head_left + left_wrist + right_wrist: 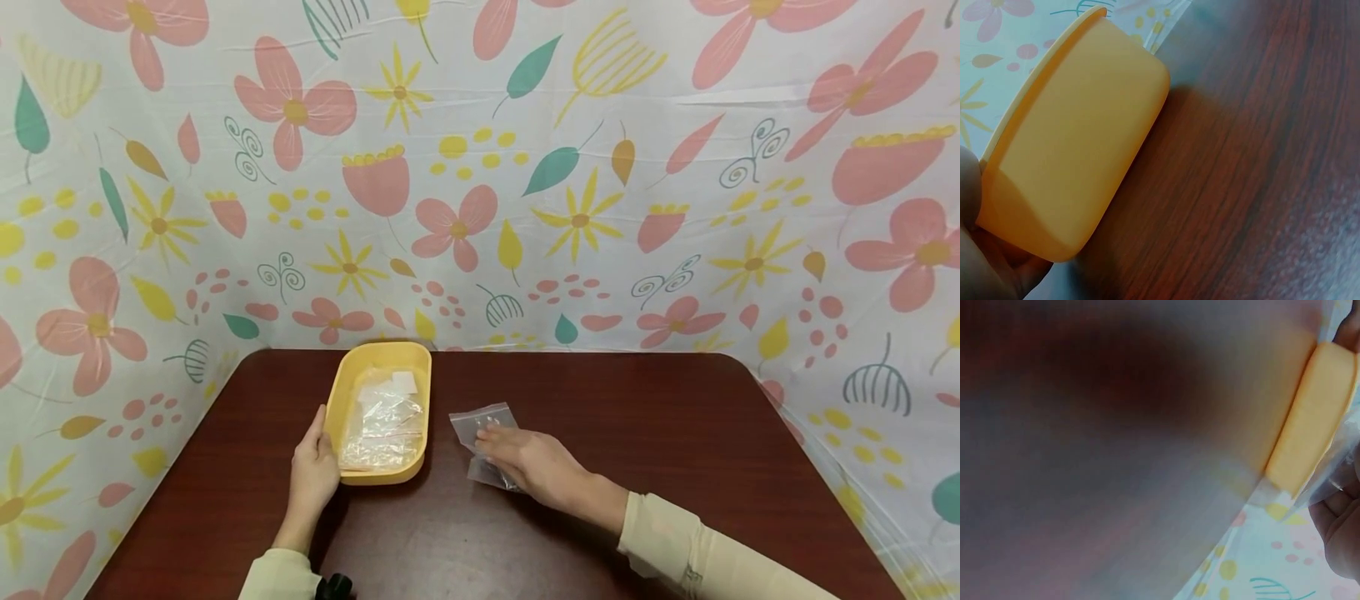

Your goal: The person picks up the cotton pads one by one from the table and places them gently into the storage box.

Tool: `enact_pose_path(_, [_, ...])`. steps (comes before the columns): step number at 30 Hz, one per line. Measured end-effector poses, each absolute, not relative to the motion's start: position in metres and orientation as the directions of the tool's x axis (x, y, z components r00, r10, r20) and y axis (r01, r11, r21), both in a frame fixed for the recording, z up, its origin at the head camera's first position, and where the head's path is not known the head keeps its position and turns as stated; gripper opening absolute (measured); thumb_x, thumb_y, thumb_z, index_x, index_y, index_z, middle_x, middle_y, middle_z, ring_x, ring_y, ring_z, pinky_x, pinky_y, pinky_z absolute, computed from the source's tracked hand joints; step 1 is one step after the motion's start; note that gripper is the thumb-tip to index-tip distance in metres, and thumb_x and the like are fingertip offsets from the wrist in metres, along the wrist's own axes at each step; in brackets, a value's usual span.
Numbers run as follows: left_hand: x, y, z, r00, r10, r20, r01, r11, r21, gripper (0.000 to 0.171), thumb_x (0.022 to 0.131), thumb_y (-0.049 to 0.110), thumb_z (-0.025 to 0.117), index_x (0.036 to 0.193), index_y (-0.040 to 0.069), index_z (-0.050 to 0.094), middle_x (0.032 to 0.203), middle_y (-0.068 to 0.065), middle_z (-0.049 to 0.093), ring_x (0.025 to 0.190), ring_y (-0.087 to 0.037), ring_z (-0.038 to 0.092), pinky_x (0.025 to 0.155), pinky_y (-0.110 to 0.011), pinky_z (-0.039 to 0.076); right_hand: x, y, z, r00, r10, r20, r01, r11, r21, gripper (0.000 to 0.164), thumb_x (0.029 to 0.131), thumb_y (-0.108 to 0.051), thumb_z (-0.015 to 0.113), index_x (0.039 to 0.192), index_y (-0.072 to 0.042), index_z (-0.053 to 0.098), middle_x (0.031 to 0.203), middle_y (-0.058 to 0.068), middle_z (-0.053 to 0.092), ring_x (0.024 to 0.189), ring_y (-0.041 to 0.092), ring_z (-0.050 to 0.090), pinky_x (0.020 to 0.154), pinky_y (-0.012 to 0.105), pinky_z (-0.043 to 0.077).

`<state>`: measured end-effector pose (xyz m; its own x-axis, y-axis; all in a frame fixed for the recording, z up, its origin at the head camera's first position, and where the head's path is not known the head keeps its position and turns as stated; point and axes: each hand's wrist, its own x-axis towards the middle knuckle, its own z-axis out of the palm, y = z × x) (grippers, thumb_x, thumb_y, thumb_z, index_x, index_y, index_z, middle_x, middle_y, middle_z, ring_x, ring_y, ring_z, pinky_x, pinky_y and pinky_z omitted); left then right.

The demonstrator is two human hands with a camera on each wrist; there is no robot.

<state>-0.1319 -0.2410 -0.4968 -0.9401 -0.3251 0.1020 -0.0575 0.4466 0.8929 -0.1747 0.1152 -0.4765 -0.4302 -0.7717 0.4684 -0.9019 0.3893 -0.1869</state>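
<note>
My left hand [315,467] grips the left side of a yellow plastic tub [426,417], its thumb near the rim. Several clear plastic bags [382,429] lie inside the tub, with a small white piece [404,382] at the far end. In the left wrist view, the left hand [991,256] is at a corner of the tub [1079,137]. To the right of the tub, my right hand [536,467] holds clear plastic zip bag material [487,415] above the table; whether it is one bag or two is unclear. The fingers partly cover it.
A dark reddish-brown table [645,417] extends beneath both hands. Behind it and along both sides hangs a white floral-print sheet [480,167]. A small black object [334,586] shows by the left sleeve.
</note>
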Motion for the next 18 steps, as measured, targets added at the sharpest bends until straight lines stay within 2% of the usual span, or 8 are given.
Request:
enact_pose_path(7, [-0.133,-0.242,-0.497,-0.941,-0.323,0.104,-0.052,0.441,0.896,0.05,0.108,0.005,0.033,0.158,0.005,0.029,0.16,-0.018,0.029,0.146,-0.038,0.025,0.118,-0.053,0.023,-0.16,0.114,-0.48,-0.356,-0.763,0.539,-0.932,0.328,-0.152,0.027,0.097,-0.013,0.067,0.123,-0.009,0.073,0.128,0.007,0.068,0.121,0.024,0.062,0.098,0.038,0.052])
enact_pose_path(15, [-0.132,-0.241,-0.496,-0.936,-0.332,0.119,-0.045,0.447,0.894,0.05,0.108,0.003,0.033,0.157,0.003,0.031,0.158,-0.021,0.031,0.145,-0.039,0.028,0.117,-0.054,0.025,-0.155,0.11,-0.474,-0.301,-0.762,0.573,-0.95,0.294,-0.108,0.026,0.101,-0.016,0.062,0.123,-0.007,0.073,0.128,0.008,0.068,0.121,0.023,0.062,0.098,0.036,0.051])
enact_pose_path(18, [-0.132,-0.24,-0.494,-0.933,-0.337,0.124,-0.043,0.448,0.893,0.05,0.107,0.001,0.034,0.156,0.002,0.032,0.157,-0.022,0.032,0.144,-0.04,0.029,0.117,-0.054,0.025,-0.155,0.108,-0.467,-0.299,-0.758,0.58,-0.951,0.291,-0.11,0.028,0.103,-0.017,0.059,0.125,-0.006,0.072,0.13,0.009,0.067,0.122,0.023,0.061,0.1,0.035,0.05])
